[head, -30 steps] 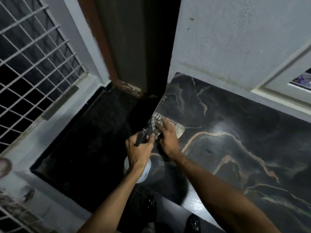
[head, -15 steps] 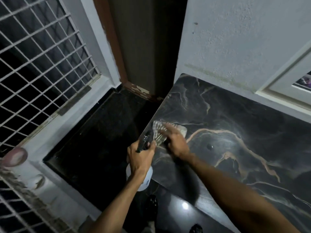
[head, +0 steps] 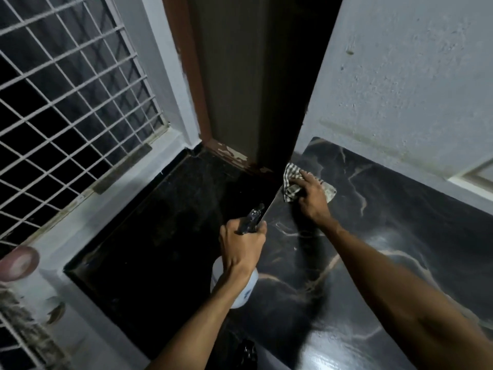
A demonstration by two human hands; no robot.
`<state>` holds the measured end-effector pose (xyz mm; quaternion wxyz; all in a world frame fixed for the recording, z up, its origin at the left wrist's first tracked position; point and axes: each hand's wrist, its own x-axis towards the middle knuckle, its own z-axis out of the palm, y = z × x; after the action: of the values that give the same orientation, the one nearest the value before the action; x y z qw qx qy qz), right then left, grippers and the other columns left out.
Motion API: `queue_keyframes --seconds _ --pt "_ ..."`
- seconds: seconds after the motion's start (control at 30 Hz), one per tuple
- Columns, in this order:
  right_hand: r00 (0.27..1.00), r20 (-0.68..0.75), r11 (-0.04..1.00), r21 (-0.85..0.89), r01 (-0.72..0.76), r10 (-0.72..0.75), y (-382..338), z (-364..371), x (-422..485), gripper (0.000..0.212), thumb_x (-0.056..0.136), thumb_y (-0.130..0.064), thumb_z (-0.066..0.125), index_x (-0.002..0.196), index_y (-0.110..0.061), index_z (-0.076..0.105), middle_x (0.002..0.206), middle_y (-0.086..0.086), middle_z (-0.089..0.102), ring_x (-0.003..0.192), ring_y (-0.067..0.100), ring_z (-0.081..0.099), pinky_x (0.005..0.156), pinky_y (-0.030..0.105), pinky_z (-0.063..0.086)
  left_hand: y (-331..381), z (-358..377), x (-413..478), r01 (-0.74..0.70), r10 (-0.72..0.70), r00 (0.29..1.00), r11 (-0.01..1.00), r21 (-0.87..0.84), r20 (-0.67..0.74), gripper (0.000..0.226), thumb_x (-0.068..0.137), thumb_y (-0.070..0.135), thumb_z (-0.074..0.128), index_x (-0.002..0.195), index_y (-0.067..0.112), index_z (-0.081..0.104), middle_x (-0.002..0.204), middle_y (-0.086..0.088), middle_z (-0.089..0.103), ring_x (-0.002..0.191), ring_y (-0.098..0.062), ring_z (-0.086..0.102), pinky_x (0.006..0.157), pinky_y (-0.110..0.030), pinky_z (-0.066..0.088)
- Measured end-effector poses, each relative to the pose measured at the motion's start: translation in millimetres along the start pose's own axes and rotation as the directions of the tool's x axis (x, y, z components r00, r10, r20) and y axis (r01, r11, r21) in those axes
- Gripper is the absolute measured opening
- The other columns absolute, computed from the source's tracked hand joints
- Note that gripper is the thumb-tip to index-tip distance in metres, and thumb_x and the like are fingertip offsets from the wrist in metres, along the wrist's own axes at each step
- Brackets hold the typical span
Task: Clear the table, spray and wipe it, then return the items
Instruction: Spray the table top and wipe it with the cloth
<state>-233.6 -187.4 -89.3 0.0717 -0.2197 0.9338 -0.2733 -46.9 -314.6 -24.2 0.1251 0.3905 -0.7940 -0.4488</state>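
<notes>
A dark marble-patterned table (head: 386, 236) fills the right side, set against the wall. My right hand (head: 313, 200) presses a checked cloth (head: 292, 184) flat on the table near its far left corner. My left hand (head: 241, 245) grips a white spray bottle (head: 246, 288) by its dark trigger head (head: 252, 218), held just off the table's left edge, nozzle pointing away from me. The bottle's body hangs below my wrist, partly hidden by it.
A dark floor (head: 160, 236) lies left of the table. A white metal window grille (head: 66, 102) is at the left. A brown door frame (head: 186, 76) and dark doorway stand behind the table's corner. The white wall (head: 400, 89) backs the table.
My right hand slid the cloth away from me, toward the table's far left corner. The left hand still holds the bottle in much the same spot. The camera view shifted.
</notes>
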Motion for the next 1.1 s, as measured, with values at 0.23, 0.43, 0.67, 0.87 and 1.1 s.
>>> queue_keyframes --seconds 0.23,0.43,0.67,0.87,1.1 --pt "0.928 0.176 0.944 0.027 0.329 -0.329 -44.5 37.8 -61.6 0.053 0.086 -0.022 0.040 0.131 -0.008 0.063 0.149 0.019 0.049 0.140 0.035 0.042 0.121 0.042 0.030 -14.2 -13.0 -2.8 0.016 -0.016 1.000 1.000 -0.019 -0.019 0.032 0.077 0.038 0.082 0.060 0.017 0.064 0.065 0.004 0.069 0.074 -0.022 0.066 0.070 -0.031 0.050" --pt "0.985 0.129 0.993 0.040 0.108 -0.113 -63.5 42.4 -93.9 0.064 0.083 0.005 0.052 0.143 -0.017 0.054 0.161 0.013 0.034 0.151 0.030 0.029 0.126 0.042 0.022 -25.5 -30.5 -35.4 0.004 -0.006 0.996 1.000 -0.019 -0.088 0.033 0.078 0.032 0.081 0.058 0.011 0.065 0.059 0.000 0.067 0.062 -0.019 0.065 0.062 -0.033 0.050" --pt "0.980 0.159 0.987 0.123 0.101 -0.121 -51.0 38.4 -185.8 0.070 0.075 0.007 0.053 0.140 -0.019 0.058 0.160 0.011 0.036 0.150 0.029 0.031 0.124 0.044 0.025 -37.1 -41.5 -98.1 0.006 -0.001 0.995 0.999 0.045 -0.102 0.025 0.079 0.029 0.074 0.063 0.012 0.068 0.062 0.000 0.070 0.066 -0.022 0.068 0.067 -0.038 0.057" --pt "0.935 0.214 0.959 0.076 0.274 -0.284 -3.6 14.7 -298.9 0.071 0.077 0.004 0.055 0.142 -0.025 0.055 0.163 0.005 0.031 0.152 0.028 0.028 0.125 0.043 0.025 -40.1 -27.2 -167.0 0.022 -0.022 0.997 1.000 -0.004 -0.078 0.018 0.078 0.031 0.074 0.076 0.013 0.075 0.079 -0.003 0.075 0.086 -0.027 0.071 0.083 -0.043 0.057" --pt "0.956 0.204 0.976 0.085 0.198 -0.212 34.4 -9.0 -377.0 0.067 0.084 0.005 0.052 0.147 -0.019 0.049 0.165 0.010 0.024 0.154 0.034 0.019 0.128 0.043 0.012 -29.3 13.7 -244.1 -0.115 0.115 0.993 0.992 0.056 0.001 0.026 0.081 0.024 0.079 0.061 0.010 0.070 0.061 -0.005 0.071 0.065 -0.024 0.070 0.066 -0.034 0.055"
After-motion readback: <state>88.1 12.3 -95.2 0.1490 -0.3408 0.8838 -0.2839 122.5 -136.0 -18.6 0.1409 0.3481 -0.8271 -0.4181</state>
